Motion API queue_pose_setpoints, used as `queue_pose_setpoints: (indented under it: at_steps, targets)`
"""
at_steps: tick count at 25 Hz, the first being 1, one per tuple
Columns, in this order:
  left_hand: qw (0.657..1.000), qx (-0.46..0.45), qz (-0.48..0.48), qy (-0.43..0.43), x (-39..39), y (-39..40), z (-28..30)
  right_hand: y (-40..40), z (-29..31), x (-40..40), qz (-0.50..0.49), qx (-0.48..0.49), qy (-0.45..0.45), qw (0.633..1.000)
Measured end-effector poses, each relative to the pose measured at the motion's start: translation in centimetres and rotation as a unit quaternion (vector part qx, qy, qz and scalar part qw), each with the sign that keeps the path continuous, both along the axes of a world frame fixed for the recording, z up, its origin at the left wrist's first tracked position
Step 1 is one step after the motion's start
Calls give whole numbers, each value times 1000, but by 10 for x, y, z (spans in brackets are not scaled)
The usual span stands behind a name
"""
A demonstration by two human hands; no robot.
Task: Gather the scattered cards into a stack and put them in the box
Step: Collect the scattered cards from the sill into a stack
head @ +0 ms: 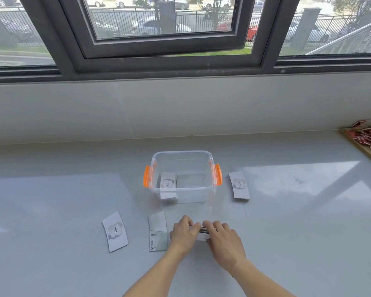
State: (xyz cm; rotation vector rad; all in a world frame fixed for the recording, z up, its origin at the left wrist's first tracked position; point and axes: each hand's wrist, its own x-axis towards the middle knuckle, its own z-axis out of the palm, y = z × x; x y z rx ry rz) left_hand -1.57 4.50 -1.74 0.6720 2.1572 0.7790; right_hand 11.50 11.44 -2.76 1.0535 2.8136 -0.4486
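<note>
Technician: Three cards lie loose on the worktop [73,200]. Report items, largest first.

Operator: Worktop, grey and glossy. Next, the clear box [182,156] with orange latches, open, centred beyond the hands. One card [168,185] leans inside it at the left wall. Then the loose cards: one right of the box [238,185], one at near left [115,231], one just beside the left hand [157,231].

Technician: Hands?

Operator: Left hand [183,232] and right hand [224,241] meet over a small stack [199,229], near the front of the box. The fingers of both hands are clamped on the stack's edges. The stack is mostly hidden; the card count cannot be read.

Technician: Procedure for the current step, as judged: square the stack. Press the long edges inward evenly, then tap the lower edge on the worktop. Keep grip light; these cards appear curved and may spring or fan. Collect the nearest loose card next, that beside the left hand. Load the box only when the stack is complete.
</note>
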Motion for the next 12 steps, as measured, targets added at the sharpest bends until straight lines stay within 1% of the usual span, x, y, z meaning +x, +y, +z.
queue_pose_setpoints:
  at_steps: [4, 12]
  targets:
    - [999, -7, -33, 17, 2, 1, -4, 0, 1, 0, 7, 3, 6, 1000]
    - [997, -20, -70, 21, 3, 4, -15, -2, 0, 0, 9, 1, 6, 1000]
